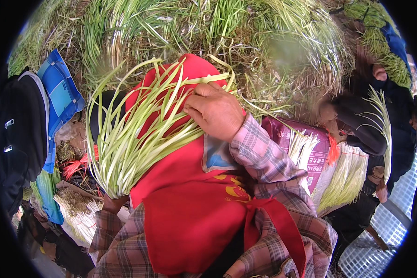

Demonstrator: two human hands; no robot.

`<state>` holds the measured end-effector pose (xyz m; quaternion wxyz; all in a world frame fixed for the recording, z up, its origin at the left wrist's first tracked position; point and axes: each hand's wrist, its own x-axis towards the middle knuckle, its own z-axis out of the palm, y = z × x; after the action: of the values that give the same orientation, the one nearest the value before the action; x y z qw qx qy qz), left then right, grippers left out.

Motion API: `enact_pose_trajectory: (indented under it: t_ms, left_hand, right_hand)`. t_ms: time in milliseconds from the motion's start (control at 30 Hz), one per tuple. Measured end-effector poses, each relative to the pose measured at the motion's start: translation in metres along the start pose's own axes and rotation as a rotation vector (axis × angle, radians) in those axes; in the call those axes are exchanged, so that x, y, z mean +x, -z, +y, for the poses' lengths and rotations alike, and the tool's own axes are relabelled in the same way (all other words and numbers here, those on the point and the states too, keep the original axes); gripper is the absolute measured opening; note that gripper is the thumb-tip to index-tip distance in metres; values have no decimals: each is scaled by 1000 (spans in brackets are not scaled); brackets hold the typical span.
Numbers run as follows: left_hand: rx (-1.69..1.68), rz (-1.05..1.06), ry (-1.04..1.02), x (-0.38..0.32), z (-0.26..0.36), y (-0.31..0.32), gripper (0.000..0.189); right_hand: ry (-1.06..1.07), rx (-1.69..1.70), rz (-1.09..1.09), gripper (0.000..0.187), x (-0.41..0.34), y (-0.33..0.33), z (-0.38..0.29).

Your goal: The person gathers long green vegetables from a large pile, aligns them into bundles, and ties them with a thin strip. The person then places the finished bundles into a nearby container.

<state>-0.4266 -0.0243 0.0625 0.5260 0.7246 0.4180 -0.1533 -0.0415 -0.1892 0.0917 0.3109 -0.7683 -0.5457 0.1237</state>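
Note:
A loose bunch of long, flat, pale-green leaves (135, 153), which look like garlic chives, fans out over the red apron (191, 239) on my lap. My left hand (115, 204) is around its lower left end, mostly hidden beneath the leaves and the plaid cuff. Above the right side of the bunch, my right hand (213, 111) has its fingers bent and pinched together on some leaves. A few strands curl up and out past its knuckles. The fingertips are partly hidden.
A large heap of leafy chives (215, 27) lies in front. Tied white-stemmed bundles (345, 173) rest on a purple sack (276, 133) to the right, near a person in dark clothes (399, 139) holding stalks. Red ties (78, 165) and a blue checked cushion (60, 93) are left.

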Motion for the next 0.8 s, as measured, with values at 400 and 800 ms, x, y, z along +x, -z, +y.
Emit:
enact_pose_trajectory:
  t_ms: [400,800]
  left_hand:
    - [-29,-30,19,4,7,1,49]
    - [-22,54,60,1,10,-1,57]
  right_hand:
    - [148,58,162,13,16,-9,-20]
    - [268,-2,-121,8,26,-21,-37]
